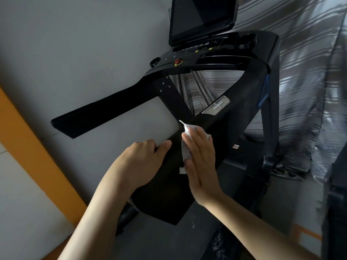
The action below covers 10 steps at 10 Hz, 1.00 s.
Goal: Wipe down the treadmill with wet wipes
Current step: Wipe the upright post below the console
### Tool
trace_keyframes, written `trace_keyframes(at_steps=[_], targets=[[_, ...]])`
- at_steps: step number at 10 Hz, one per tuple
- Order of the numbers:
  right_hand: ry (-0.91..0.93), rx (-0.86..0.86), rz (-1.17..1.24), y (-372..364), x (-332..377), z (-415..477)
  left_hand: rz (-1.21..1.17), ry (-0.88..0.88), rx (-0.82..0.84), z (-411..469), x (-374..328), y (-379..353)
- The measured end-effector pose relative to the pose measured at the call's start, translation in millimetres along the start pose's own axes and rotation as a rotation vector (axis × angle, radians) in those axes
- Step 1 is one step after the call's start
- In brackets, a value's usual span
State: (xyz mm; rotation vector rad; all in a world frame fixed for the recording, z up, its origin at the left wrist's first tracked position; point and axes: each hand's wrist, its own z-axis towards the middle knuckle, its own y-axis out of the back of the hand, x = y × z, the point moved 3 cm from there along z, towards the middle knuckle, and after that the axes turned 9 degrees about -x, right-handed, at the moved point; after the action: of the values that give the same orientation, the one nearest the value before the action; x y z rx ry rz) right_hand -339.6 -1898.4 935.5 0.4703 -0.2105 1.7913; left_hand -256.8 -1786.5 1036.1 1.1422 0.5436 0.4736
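A black treadmill fills the middle of the head view, its right handrail running from the console down toward me. My right hand lies flat on that handrail, pressing a crumpled white wet wipe against the black surface; the wipe shows at my fingertips and beside my thumb. My left hand grips the left edge of the same handrail, fingers curled around it, just left of the wipe. A silver plus-sign badge sits further up the rail.
The console with a red stop button and a dark screen stands at the top. The left handrail juts out toward the left. A striped grey curtain hangs behind on the right; a white wall with an orange band is at left.
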Motion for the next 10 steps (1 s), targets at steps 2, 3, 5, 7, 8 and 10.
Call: trace_keyframes(at_steps=[2,3,5,7,8,10], targets=[[0.028,0.075,-0.103,6.7,-5.6,24.9,0.01,0.001,-0.015,-0.9,-0.7,2.0],[0.004,0.044,-0.094,6.1,-3.7,29.9,-0.028,0.031,-0.014,-1.5,-2.4,4.1],[0.003,0.022,-0.04,2.6,0.5,8.7,-0.001,0.024,0.007,-4.6,-4.5,7.5],[0.04,0.008,-0.048,-1.3,2.1,-3.5,-0.019,0.031,0.02,-6.5,-8.3,10.0],[0.038,0.056,-0.074,3.3,2.5,13.0,-0.036,0.02,-0.018,-5.0,-9.3,8.1],[-0.028,0.007,-0.072,5.3,7.9,37.1,-0.071,0.03,-0.041,-3.4,-5.8,5.3]])
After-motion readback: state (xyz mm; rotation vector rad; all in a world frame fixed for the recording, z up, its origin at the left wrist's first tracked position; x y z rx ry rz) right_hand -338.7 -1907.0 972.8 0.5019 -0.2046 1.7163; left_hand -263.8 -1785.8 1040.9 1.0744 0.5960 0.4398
